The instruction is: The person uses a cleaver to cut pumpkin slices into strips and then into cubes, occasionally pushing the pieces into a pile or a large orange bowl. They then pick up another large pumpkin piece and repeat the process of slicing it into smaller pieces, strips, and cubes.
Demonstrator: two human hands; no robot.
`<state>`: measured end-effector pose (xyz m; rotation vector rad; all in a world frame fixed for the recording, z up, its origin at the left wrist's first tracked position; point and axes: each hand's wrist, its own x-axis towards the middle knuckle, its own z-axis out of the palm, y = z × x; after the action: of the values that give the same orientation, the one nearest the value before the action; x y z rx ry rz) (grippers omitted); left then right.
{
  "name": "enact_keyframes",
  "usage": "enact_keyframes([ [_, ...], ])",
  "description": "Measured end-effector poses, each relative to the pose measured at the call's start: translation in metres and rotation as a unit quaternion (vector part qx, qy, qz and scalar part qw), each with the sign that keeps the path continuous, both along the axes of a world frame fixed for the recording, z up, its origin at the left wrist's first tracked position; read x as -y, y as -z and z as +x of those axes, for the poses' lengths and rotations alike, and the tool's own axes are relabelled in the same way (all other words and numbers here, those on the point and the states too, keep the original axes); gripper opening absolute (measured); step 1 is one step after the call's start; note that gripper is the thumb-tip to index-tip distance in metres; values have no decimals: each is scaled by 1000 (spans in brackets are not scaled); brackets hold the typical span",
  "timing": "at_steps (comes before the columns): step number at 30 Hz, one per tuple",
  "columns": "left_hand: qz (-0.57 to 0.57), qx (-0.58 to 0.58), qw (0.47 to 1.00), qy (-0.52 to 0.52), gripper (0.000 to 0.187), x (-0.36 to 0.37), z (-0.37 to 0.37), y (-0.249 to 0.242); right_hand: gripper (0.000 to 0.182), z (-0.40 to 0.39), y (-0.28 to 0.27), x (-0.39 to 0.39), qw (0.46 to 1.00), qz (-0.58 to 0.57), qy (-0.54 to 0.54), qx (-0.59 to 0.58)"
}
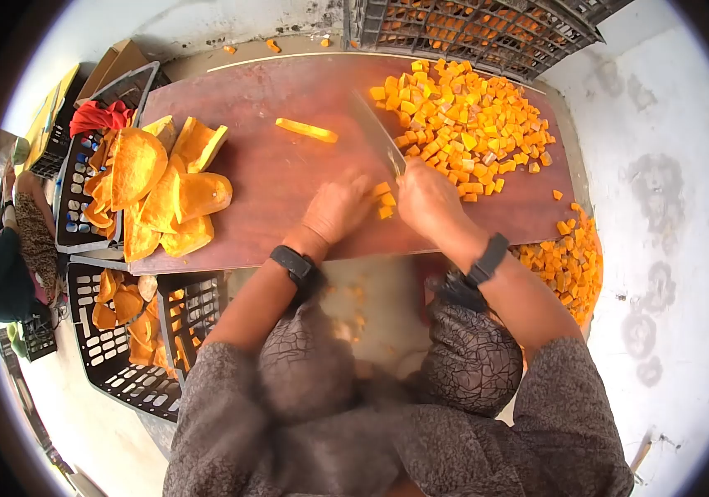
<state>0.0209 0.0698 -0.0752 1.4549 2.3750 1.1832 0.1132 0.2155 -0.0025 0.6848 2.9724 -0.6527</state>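
Note:
My right hand [429, 203] is closed around the handle of a knife [382, 135], whose broad blade points away over the reddish-brown board and is slightly blurred. My left hand [339, 209] lies low on the board with its fingers bent together, the fingertips at a few cut pumpkin pieces [384, 200] beside the knife hand. A single pumpkin stick [306, 130] rests farther back on the board. To the right of the blade spreads a large heap of pumpkin cubes [470, 124]. Large peeled pumpkin chunks [176, 186] are piled at the board's left end.
Black crates [127, 364] with pumpkin pieces stand at the left, one holding a red cloth [100, 118]. Another crate [470, 33] stands behind the board [263, 224]. More cubes [569, 269] fill a container below right. A white wall [660, 207] borders the right. Another person [27, 224] is at far left.

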Motion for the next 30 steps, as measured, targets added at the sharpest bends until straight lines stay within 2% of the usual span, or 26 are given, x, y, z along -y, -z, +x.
enact_keyframes([
  [2, 12, 4, 1000, 4, 10, 3, 1, 2, 20, -11, 0, -4, 999, -6, 39, -28],
  [5, 21, 4, 1000, 2, 10, 3, 1, 0, 22, 7, -4, -13, 996, -3, 10, -86],
  [7, -9, -1, 1000, -7, 10, 2, 3, 0, 23, 24, -26, -6, 998, -17, 46, -42],
  [9, 6, -9, 1000, -1, 9, 1, 2, 4, 24, 40, -36, -6, 998, -57, 2, -4],
  [13, 18, -9, 1000, -3, 9, 1, 2, 3, 26, 43, -13, -6, 997, -54, -56, -21],
  [16, 16, -32, 999, 14, 10, -1, 0, -1, 29, 6, -14, -6, 995, -79, 15, 57],
  [23, 26, -18, 999, -16, 7, -2, 1, 6, 29, 9, -14, -3, 998, -40, 42, 3],
  [25, -12, -44, 999, -16, 8, -1, 2, 5, 28, 15, -12, -10, 998, -40, 45, -9],
  [30, 8, -11, 999, -33, 10, -6, 4, -4, 26, 16, -12, -18, 995, -63, 63, -32],
])
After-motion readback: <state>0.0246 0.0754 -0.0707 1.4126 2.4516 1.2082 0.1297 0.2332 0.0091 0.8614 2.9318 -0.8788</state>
